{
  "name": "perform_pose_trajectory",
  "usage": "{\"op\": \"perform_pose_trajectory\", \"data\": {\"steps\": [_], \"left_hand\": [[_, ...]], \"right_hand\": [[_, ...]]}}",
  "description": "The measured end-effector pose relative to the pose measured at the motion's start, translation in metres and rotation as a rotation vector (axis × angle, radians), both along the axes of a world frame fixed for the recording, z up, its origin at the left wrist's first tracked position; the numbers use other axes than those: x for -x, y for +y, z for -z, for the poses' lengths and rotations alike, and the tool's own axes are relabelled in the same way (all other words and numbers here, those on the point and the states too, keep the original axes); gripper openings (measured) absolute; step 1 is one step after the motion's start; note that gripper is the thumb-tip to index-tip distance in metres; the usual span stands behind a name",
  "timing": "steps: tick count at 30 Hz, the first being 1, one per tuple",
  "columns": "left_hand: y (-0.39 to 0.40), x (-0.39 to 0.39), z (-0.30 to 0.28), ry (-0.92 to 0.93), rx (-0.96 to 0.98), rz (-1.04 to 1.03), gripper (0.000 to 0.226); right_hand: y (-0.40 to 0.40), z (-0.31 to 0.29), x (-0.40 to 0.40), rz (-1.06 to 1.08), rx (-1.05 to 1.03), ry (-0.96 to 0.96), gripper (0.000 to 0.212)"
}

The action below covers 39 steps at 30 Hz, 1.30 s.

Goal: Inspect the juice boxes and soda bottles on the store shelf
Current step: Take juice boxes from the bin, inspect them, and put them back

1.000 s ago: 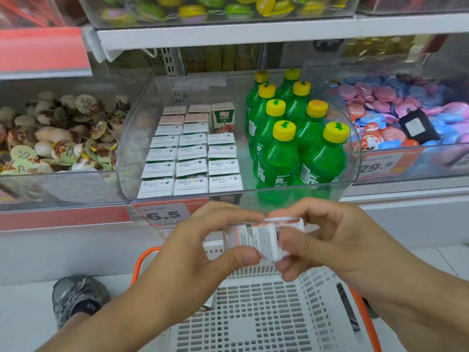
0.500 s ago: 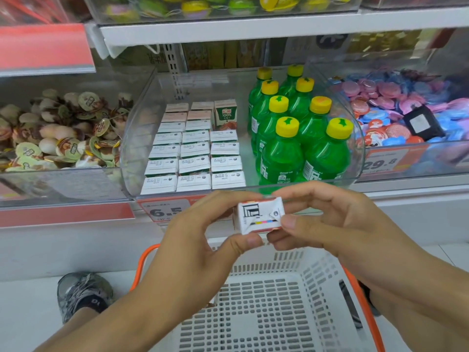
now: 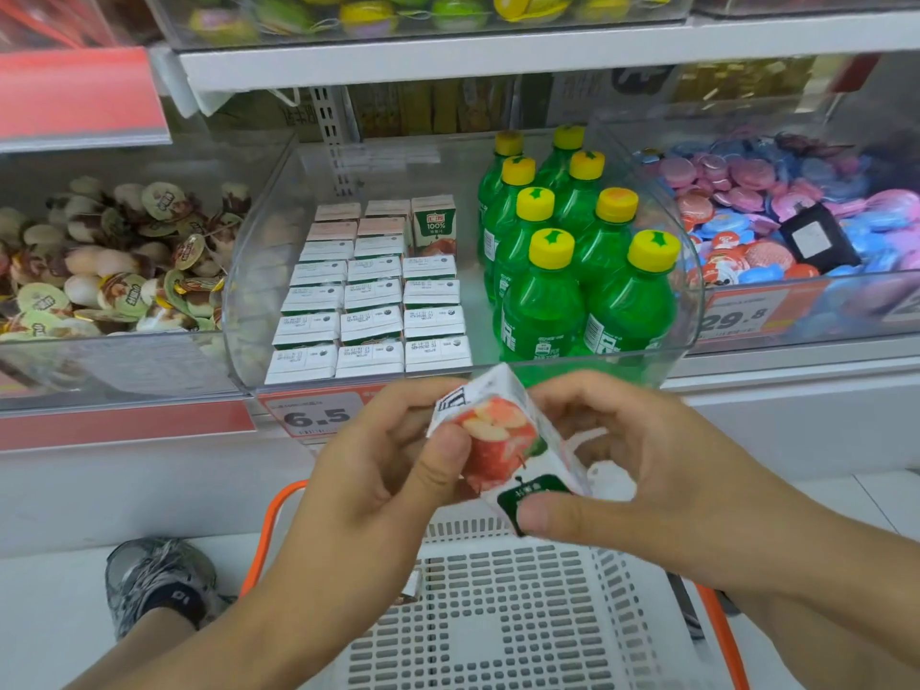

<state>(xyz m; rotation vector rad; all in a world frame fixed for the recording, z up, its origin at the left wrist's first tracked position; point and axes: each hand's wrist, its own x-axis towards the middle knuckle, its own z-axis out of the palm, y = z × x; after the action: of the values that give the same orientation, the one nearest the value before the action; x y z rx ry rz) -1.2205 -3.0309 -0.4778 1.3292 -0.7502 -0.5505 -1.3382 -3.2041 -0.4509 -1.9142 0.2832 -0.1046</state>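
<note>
While we stand before the shelf [image 3: 498,52], we hold one juice box [image 3: 503,440] in both hands, above the white basket [image 3: 498,615] and just in front of the clear bin [image 3: 239,291]. Our left hand [image 3: 368,470] pinches the box's upper left part, thumb pressed on its apple picture, fingers curled behind. Our right hand [image 3: 647,490] grips the lower right end, thumb on the green label, fingers wrapped round the far side. The box lies tilted, its apple face turned up toward us.

Inside the bin, the other juice boxes [image 3: 368,311] lie in three rows with their white ends up; one box at the back of the right row stands taller, showing its green front. Just beside them on the right stand the green bottles [image 3: 577,271] with yellow caps, packed close together in two rows. A red price tag [image 3: 313,415] reading 6.5 sits under the bin's front, partly behind our left hand.

Left of the bin lies a heap of round sweets [image 3: 109,261]; right of it, pink and blue round packs [image 3: 776,211]. A shoe [image 3: 154,580] shows on the floor beside the basket's orange handle [image 3: 269,535].
</note>
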Motion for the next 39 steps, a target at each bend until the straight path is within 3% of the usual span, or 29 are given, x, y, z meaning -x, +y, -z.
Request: {"op": "perform_pose_trajectory", "data": {"steps": [3, 5, 8, 12, 16, 19, 23, 26, 30, 34, 39], "left_hand": [[-0.001, -0.001, 0.001, 0.205, 0.023, -0.031, 0.038], [-0.002, -0.005, -0.003, 0.219, 0.036, -0.056, 0.044], [0.003, -0.013, -0.009, 0.057, -0.045, -0.049, 0.049], [0.009, -0.015, -0.011, -0.22, -0.145, 0.01, 0.032], [0.006, -0.03, -0.015, -0.746, -0.229, -0.184, 0.05], [-0.001, -0.053, -0.016, -0.881, -0.324, -0.308, 0.067], [-0.003, -0.081, -0.007, -1.104, -0.685, -0.231, 0.068], [0.0, -0.087, -0.005, -1.132, -0.701, -0.229, 0.057], [0.001, -0.088, -0.003, -1.171, -0.699, -0.259, 0.052], [-0.002, -0.089, 0.0, -1.197, -0.704, -0.269, 0.05], [-0.003, -0.089, 0.002, -1.238, -0.688, -0.303, 0.055]], "right_hand": [[0.001, 0.0, -0.002, -0.032, -0.212, 0.064, 0.038], [-0.005, 0.001, -0.003, 0.072, -0.283, 0.031, 0.046], [-0.013, 0.001, -0.006, 0.152, -0.306, -0.095, 0.056], [-0.011, -0.007, -0.004, 0.075, -0.377, -0.24, 0.045], [-0.004, -0.015, -0.008, 0.154, -0.199, -0.358, 0.034], [0.003, -0.033, -0.025, 0.195, 0.038, -0.546, 0.037], [-0.007, -0.062, -0.077, 0.204, 0.739, -0.642, 0.032], [-0.02, -0.071, -0.129, 0.135, 1.061, -0.465, 0.033], [-0.031, -0.06, -0.18, 0.093, 1.198, -0.059, 0.033], [-0.036, -0.071, -0.211, 0.005, 1.104, 0.138, 0.049], [-0.053, -0.067, -0.245, -0.152, 0.809, 0.419, 0.044]]}}
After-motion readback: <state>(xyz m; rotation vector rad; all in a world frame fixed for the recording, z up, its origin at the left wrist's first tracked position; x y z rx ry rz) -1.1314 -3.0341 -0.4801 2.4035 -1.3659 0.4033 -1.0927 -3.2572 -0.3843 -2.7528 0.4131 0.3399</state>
